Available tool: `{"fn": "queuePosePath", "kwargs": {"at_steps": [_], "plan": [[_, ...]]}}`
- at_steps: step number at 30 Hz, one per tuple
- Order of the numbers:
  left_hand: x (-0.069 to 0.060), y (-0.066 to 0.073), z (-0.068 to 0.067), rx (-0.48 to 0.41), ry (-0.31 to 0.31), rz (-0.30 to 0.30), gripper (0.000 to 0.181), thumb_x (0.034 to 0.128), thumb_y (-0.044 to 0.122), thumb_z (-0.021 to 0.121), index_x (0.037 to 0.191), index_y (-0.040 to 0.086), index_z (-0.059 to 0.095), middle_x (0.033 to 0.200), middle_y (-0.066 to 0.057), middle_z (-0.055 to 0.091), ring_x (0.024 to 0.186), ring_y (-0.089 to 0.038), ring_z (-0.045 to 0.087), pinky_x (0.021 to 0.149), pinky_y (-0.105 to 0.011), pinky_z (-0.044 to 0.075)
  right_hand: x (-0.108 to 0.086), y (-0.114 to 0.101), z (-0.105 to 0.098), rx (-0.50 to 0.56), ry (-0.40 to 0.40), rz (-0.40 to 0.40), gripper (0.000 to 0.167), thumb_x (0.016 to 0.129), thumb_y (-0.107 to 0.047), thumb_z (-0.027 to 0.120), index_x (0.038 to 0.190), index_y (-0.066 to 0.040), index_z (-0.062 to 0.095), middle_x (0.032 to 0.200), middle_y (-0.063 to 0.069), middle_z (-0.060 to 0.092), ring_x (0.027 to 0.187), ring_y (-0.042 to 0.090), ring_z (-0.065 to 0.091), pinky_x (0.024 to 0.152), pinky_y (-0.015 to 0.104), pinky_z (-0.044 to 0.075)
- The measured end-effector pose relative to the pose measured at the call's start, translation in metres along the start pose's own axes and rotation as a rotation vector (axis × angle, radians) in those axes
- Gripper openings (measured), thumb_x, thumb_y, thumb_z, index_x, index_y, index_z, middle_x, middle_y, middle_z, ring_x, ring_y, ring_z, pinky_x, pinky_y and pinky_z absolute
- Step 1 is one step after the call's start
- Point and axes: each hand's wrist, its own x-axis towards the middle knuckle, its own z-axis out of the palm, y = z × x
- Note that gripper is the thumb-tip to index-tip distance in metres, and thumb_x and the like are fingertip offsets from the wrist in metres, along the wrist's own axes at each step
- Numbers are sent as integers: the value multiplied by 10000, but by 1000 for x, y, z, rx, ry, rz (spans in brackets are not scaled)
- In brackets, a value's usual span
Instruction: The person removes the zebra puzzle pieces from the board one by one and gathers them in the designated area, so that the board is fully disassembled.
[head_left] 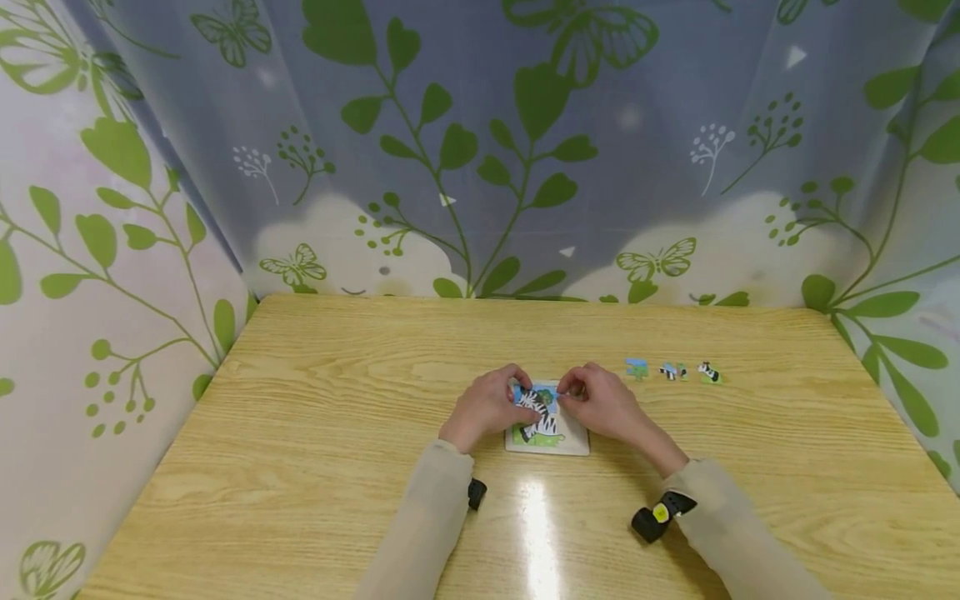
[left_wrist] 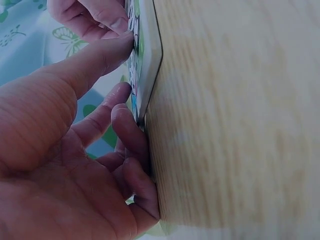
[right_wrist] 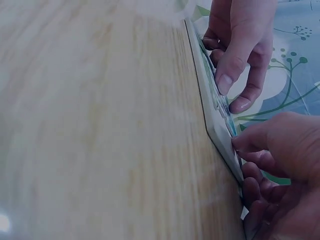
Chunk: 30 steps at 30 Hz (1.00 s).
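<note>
A square puzzle board (head_left: 573, 442) lies flat on the table, a zebra picture (head_left: 543, 425) filling its left and middle part, with bare pale wood at the right. My left hand (head_left: 487, 406) rests over the board's left side, thumb and index fingertip pressing on the picture; its other fingers (left_wrist: 135, 135) bend against the board's edge and the table. At the upper right of the board, my right hand (head_left: 603, 404) pinches a small blue piece between thumb and index finger, mostly hidden by the fingertips. The pale board edge (right_wrist: 217, 127) shows beside the right hand's fingers.
Three loose puzzle pieces lie in a row right of the board: a blue and green one (head_left: 637, 367), a multicoloured one (head_left: 672, 372) and a black and white animal (head_left: 708, 372). Patterned curtains (head_left: 480, 167) stand behind the wooden table (head_left: 337, 400) and along its sides.
</note>
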Motion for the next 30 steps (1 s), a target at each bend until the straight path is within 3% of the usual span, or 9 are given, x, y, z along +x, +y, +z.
{"fn": "queuePosePath", "kwargs": {"at_steps": [5,18,30], "plan": [[0,0,0,-2,0,-5,388,845,329,845,1151,198,647,912,-26,580,810,-195,513,671,-320,377,0,-1,-1,19,-25,17,62,924,-143,700,967,-98,704,915,60,622,793,167,546,694,303,430],[0,0,1,-14,-9,-6,392,846,321,847,1158,194,646,914,-29,583,818,-195,515,678,-318,387,-3,6,-4,204,-27,5,62,931,-101,695,987,-75,698,902,59,692,786,145,579,694,253,465],[0,1,0,-35,-10,-17,394,844,309,847,1157,191,641,929,-35,599,826,-201,527,696,-327,398,-2,4,-5,244,-10,59,81,933,-124,707,985,-71,740,914,76,725,791,150,599,673,240,472]]}}
